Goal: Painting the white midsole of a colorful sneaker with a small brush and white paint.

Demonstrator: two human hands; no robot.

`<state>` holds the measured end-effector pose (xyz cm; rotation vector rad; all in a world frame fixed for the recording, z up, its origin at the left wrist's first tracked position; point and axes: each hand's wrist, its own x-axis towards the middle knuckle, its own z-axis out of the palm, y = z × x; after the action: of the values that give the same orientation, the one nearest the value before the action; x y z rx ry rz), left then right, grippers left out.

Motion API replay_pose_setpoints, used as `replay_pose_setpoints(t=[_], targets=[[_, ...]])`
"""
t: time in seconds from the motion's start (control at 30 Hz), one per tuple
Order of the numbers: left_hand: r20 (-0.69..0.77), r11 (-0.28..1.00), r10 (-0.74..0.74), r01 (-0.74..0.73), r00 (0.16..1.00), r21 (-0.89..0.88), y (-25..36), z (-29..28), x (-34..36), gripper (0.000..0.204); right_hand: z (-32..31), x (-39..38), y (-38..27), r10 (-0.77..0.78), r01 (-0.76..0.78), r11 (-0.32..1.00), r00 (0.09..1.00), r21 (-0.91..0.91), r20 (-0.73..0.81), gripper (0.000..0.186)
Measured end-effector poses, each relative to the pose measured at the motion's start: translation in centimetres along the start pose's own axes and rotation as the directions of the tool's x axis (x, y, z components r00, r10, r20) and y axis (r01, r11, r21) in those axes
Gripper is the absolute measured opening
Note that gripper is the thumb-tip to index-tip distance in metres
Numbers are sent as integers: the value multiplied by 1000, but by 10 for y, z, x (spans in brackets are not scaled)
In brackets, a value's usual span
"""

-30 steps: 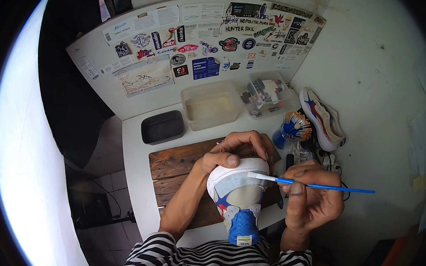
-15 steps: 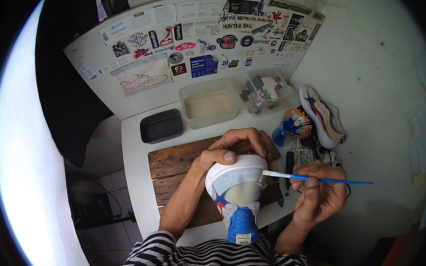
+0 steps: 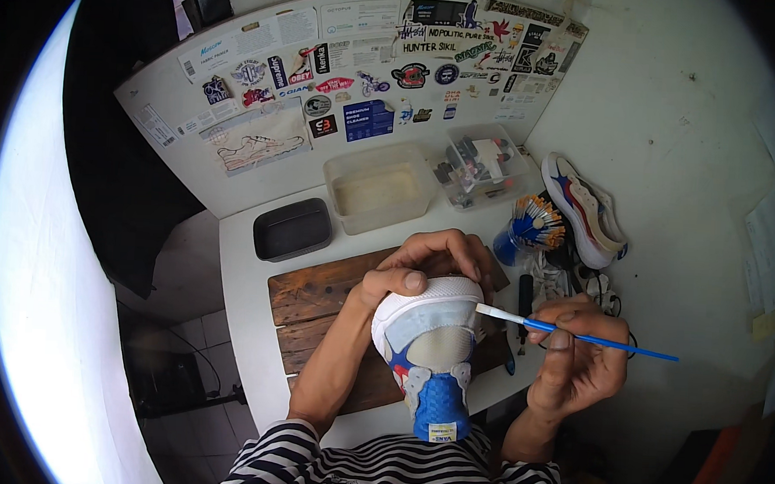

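The left hand [image 3: 426, 262] gripped the shoe [image 3: 440, 350] above the board [image 3: 314, 308]; the right hand [image 3: 579, 362] pinched the brush [image 3: 536, 324], bristles [image 3: 493, 312] at or just beside the sole's [image 3: 429, 290] edge. Steadying the shoe and stroking lightly along that edge seemed wisest.

We see: sneaker tongue [image 3: 441, 404], textured, matt | paintbrush handle [image 3: 623, 346], smooth | plank board [image 3: 310, 295], centre, rough wood | tub [image 3: 380, 191], upper centre, cloudy plastic

Two hands [image 3: 585, 357], one shoe [image 3: 439, 350] and one brush [image 3: 536, 324] were at one board [image 3: 310, 295]. Beyond it stood three tubs [image 3: 389, 217], one cup [image 3: 505, 246], one second shoe [image 3: 582, 208].
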<state>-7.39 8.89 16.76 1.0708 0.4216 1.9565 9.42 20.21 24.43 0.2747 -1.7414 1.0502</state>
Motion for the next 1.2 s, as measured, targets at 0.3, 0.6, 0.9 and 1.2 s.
replay_pose_setpoints(t=[0.3, 0.6, 0.9, 1.2], targets=[[-7, 1000, 20, -20, 1000, -1, -2, -1, -2, 64, 13, 11, -13, -149, 162, 985, 970, -51, 192, 23], [64, 998, 48, -45, 997, -41, -4, -4, -1, 58, 1, 4, -13, -99, 113, 983, 990, -145, 104, 15], [40, 999, 41, -40, 998, -18, -4, -7, -2, 57, 5, 10, -16, -159, 185, 977, 964, -107, 213, 23], [28, 999, 41, -41, 999, 11, -2, 0, 1, 56, 19, 15, -21, -249, 283, 950, 942, -134, 224, 15]])
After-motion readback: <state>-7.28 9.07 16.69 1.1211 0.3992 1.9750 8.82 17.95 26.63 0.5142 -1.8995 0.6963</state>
